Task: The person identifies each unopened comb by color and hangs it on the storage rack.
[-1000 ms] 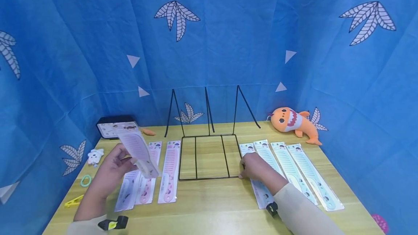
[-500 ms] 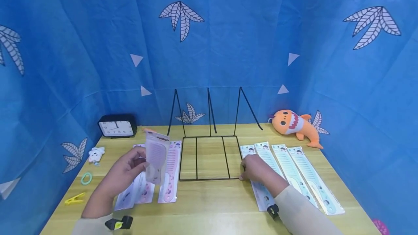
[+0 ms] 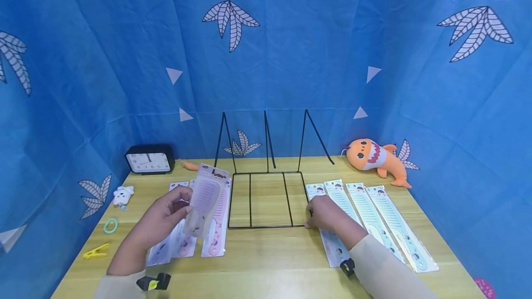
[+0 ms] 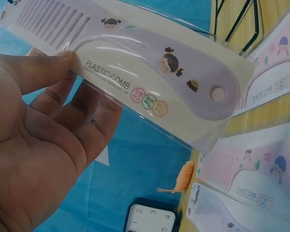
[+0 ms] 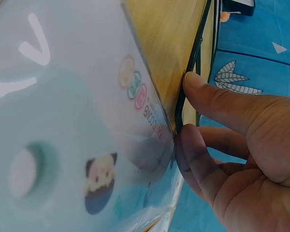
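Observation:
My left hand (image 3: 166, 216) pinches a packaged lilac comb (image 3: 202, 204) between thumb and fingers, raised above the other packs on the left. In the left wrist view its wrapper (image 4: 111, 89) reads "PLASTIC COMB", with a round hole in the comb's handle end. My right hand (image 3: 326, 213) grips the front right corner of a black wire rack (image 3: 259, 227) in the middle of the table. The right wrist view shows thumb and fingers around the rack's wire (image 5: 180, 104), beside a packaged blue-green comb (image 5: 63, 121).
On the left lie a lilac comb pack (image 3: 159, 249) and pink ones (image 3: 215, 241). Several blue-green packs (image 3: 401, 232) line the right side. A clock (image 3: 149, 160), white plush (image 3: 123, 196), green ring (image 3: 110, 226) and yellow clip (image 3: 95, 252) sit far left; an orange plush shark (image 3: 378, 158) is back right.
My left hand has carried the lilac comb rightward from in front of the clock toward the rack, turning its printed face into view. My right hand has stayed on the rack corner.

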A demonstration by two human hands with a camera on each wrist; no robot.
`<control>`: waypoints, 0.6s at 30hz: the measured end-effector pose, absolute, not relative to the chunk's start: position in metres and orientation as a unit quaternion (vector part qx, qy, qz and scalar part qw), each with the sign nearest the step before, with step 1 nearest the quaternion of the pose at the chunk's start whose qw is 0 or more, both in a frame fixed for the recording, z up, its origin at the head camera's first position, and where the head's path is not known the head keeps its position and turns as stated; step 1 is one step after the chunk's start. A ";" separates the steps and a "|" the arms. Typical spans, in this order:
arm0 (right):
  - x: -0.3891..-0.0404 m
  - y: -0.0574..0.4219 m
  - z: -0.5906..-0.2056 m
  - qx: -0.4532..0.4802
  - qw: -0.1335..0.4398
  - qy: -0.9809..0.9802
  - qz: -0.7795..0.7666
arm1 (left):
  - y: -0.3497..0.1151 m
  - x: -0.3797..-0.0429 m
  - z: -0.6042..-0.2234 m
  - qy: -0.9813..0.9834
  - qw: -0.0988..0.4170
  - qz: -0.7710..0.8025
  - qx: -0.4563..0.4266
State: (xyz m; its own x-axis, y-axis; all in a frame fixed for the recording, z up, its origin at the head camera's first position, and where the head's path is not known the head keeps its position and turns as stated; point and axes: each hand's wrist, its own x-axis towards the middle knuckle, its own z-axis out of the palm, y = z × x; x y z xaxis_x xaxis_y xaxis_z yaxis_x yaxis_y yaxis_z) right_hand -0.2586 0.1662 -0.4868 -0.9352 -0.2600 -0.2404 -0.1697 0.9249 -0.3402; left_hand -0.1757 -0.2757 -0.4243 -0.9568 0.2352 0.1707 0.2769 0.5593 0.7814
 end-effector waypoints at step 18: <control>-0.259 0.166 -0.486 -0.109 0.147 0.969 -0.166 | -0.248 -0.217 -0.430 -0.893 0.037 -0.447 -0.016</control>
